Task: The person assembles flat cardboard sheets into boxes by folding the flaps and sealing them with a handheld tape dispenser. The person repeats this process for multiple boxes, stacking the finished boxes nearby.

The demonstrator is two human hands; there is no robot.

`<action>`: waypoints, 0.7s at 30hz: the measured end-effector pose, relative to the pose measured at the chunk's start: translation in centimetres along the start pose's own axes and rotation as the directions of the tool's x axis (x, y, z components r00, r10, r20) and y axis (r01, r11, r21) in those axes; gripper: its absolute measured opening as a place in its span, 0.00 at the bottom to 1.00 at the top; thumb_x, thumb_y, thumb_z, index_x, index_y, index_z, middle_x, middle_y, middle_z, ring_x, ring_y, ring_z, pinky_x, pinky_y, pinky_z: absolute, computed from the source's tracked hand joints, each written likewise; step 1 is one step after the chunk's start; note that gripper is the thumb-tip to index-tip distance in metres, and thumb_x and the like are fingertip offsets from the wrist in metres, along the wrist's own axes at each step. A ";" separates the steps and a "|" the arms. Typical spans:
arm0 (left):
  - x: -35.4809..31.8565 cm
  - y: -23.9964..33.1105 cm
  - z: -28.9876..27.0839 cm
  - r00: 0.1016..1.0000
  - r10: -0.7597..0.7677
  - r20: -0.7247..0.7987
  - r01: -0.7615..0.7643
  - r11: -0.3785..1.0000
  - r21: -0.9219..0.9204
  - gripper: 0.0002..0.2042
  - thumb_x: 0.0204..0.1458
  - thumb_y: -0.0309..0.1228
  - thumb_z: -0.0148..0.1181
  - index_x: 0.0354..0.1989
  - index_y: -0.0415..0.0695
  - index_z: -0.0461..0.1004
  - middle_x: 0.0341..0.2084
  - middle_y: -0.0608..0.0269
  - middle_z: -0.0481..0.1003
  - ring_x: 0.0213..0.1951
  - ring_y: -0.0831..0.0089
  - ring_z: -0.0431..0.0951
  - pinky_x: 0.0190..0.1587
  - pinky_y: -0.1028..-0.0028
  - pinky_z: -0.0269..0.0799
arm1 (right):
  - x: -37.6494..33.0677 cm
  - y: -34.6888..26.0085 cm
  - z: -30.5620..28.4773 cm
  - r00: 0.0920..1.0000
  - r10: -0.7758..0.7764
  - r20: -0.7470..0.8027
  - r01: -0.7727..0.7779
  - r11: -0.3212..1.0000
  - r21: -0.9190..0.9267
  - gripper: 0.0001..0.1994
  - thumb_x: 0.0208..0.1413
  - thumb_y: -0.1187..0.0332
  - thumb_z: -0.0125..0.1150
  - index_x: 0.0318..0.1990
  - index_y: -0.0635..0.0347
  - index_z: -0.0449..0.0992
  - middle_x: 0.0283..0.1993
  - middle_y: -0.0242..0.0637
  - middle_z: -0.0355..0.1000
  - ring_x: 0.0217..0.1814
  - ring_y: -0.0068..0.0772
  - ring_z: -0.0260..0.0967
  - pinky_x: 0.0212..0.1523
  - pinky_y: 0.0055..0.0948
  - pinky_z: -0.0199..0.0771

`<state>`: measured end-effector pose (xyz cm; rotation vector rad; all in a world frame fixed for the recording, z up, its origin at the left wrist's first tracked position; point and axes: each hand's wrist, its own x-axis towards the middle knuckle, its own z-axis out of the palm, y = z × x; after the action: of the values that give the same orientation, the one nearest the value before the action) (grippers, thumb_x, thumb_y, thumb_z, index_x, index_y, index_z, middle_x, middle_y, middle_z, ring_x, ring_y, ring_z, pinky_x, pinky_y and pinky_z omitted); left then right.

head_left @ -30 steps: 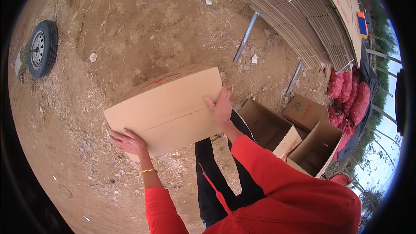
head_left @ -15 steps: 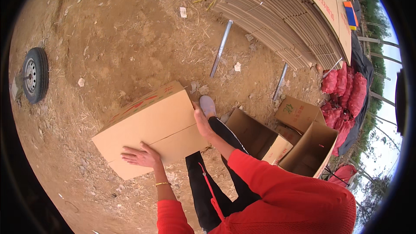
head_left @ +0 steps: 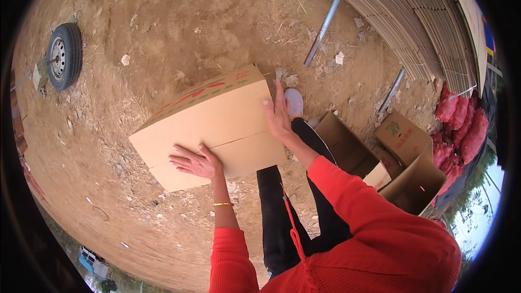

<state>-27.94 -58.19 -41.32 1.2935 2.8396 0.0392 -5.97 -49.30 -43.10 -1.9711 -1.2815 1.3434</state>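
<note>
A cardboard box (head_left: 222,133) with red and green print on its far side is in front of my legs, its two top flaps meeting along a seam. My left hand (head_left: 198,161) lies flat on the top near the seam, fingers spread. At the box's right edge is my right hand (head_left: 279,115), fingers stretched out and the palm side toward the box. It seems to touch the edge, though the contact is partly hidden. Neither hand is gripping anything.
To my right stand an open box (head_left: 347,144), another open box (head_left: 417,183) and a printed box (head_left: 402,137). Beyond them are red mesh sacks (head_left: 462,126) and stacked flat cardboard (head_left: 407,16) above metal legs (head_left: 323,31). A wheel (head_left: 64,57) stands far left on the dirt ground.
The view has swung left, so the surroundings sit farther right in the picture. My right hand's fingers have lifted and straightened at the box's edge; my left hand stays flat on top.
</note>
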 end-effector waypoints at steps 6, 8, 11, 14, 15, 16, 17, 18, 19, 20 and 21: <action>-1.6 2.8 -0.7 0.973 0.229 -0.001 -0.228 0.971 0.074 0.42 0.56 0.64 0.25 0.70 0.43 0.45 0.68 0.41 0.39 0.70 0.46 0.37 0.66 0.46 0.30 | -0.8 -0.7 2.1 0.988 -0.058 -0.144 0.030 0.982 -0.188 0.42 0.58 0.40 0.41 0.70 0.60 0.39 0.71 0.52 0.43 0.74 0.54 0.37 0.69 0.56 0.30; -2.4 4.8 -0.7 0.939 0.341 0.046 -0.344 0.936 0.075 0.41 0.56 0.64 0.25 0.70 0.44 0.45 0.69 0.42 0.39 0.70 0.47 0.37 0.67 0.47 0.30 | -0.7 -1.2 2.0 0.994 -0.036 -0.103 0.019 0.987 -0.158 0.40 0.59 0.42 0.43 0.70 0.58 0.39 0.71 0.50 0.45 0.73 0.53 0.40 0.68 0.57 0.33; -2.8 6.1 -0.6 0.933 0.356 0.050 -0.358 0.932 0.050 0.41 0.56 0.64 0.25 0.70 0.45 0.45 0.69 0.43 0.39 0.70 0.48 0.37 0.67 0.48 0.30 | -0.5 -0.3 -0.3 1.000 -0.012 0.007 0.012 0.990 -0.140 0.40 0.58 0.42 0.44 0.70 0.58 0.40 0.70 0.51 0.47 0.72 0.52 0.43 0.67 0.56 0.37; -3.9 6.7 1.0 0.927 0.358 0.112 -0.371 0.920 0.128 0.40 0.56 0.64 0.26 0.70 0.45 0.45 0.69 0.44 0.39 0.70 0.48 0.37 0.67 0.48 0.31 | 0.6 -1.4 -5.9 0.995 -0.038 0.093 0.052 0.987 -0.153 0.35 0.60 0.54 0.51 0.68 0.60 0.46 0.68 0.50 0.50 0.69 0.48 0.53 0.63 0.48 0.54; -3.6 5.7 1.0 0.932 0.352 0.084 -0.361 0.918 0.162 0.40 0.57 0.61 0.30 0.70 0.45 0.43 0.70 0.45 0.38 0.70 0.48 0.37 0.67 0.48 0.31 | 1.4 -4.9 -10.1 0.985 -0.100 0.139 0.099 0.995 0.013 0.33 0.60 0.58 0.52 0.68 0.61 0.47 0.68 0.50 0.52 0.67 0.46 0.55 0.61 0.45 0.59; -4.0 6.0 1.1 0.928 0.360 0.098 -0.372 0.916 0.149 0.40 0.57 0.61 0.30 0.70 0.45 0.43 0.69 0.45 0.38 0.70 0.48 0.37 0.67 0.48 0.31 | 2.0 -7.9 -16.2 0.976 -0.148 0.159 0.124 0.981 0.151 0.32 0.60 0.62 0.53 0.67 0.61 0.49 0.67 0.49 0.53 0.66 0.45 0.58 0.59 0.41 0.63; -3.4 5.3 0.7 0.927 0.363 0.100 -0.375 0.912 0.166 0.40 0.57 0.61 0.30 0.70 0.44 0.43 0.69 0.45 0.38 0.70 0.48 0.37 0.67 0.48 0.32 | 3.0 -10.6 -21.9 0.964 -0.266 0.017 0.252 0.930 0.268 0.29 0.59 0.68 0.54 0.66 0.63 0.52 0.64 0.48 0.59 0.61 0.40 0.65 0.54 0.33 0.69; -3.0 4.7 0.2 0.926 0.363 0.108 -0.377 0.908 0.182 0.40 0.57 0.61 0.30 0.70 0.44 0.43 0.69 0.45 0.38 0.70 0.48 0.37 0.67 0.48 0.32 | 4.4 -13.0 -28.6 0.915 -0.373 -0.150 0.394 0.907 0.150 0.27 0.59 0.66 0.55 0.63 0.65 0.56 0.60 0.49 0.65 0.60 0.40 0.66 0.54 0.35 0.69; -2.7 4.5 -0.4 0.927 0.361 0.107 -0.376 0.901 0.219 0.40 0.57 0.61 0.31 0.70 0.44 0.42 0.69 0.45 0.38 0.70 0.47 0.37 0.67 0.47 0.32 | 6.3 -14.8 -35.6 0.827 -0.457 -0.327 0.462 0.884 -0.067 0.24 0.59 0.68 0.55 0.61 0.65 0.59 0.57 0.49 0.68 0.58 0.40 0.68 0.53 0.35 0.69; -2.3 4.6 -1.4 0.919 0.386 0.081 -0.394 0.889 0.235 0.40 0.57 0.61 0.33 0.70 0.43 0.44 0.68 0.43 0.42 0.68 0.44 0.42 0.64 0.46 0.40 | 8.4 -16.1 -42.5 0.652 -0.580 -0.488 0.499 0.813 -0.301 0.22 0.58 0.68 0.56 0.58 0.66 0.62 0.55 0.49 0.69 0.55 0.40 0.69 0.51 0.35 0.69; -2.1 5.4 -2.4 0.907 0.416 0.060 -0.418 0.876 0.240 0.40 0.56 0.62 0.34 0.69 0.43 0.46 0.67 0.40 0.46 0.66 0.41 0.47 0.60 0.44 0.48 | 10.6 -16.2 -49.4 0.508 -0.608 -0.610 0.413 0.793 -0.448 0.22 0.57 0.67 0.58 0.57 0.66 0.63 0.53 0.50 0.69 0.53 0.41 0.70 0.51 0.35 0.69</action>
<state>-22.54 -56.21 -38.76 1.9319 2.5605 -0.3238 31.76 -25.37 -14.46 -1.7326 -1.4571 0.0329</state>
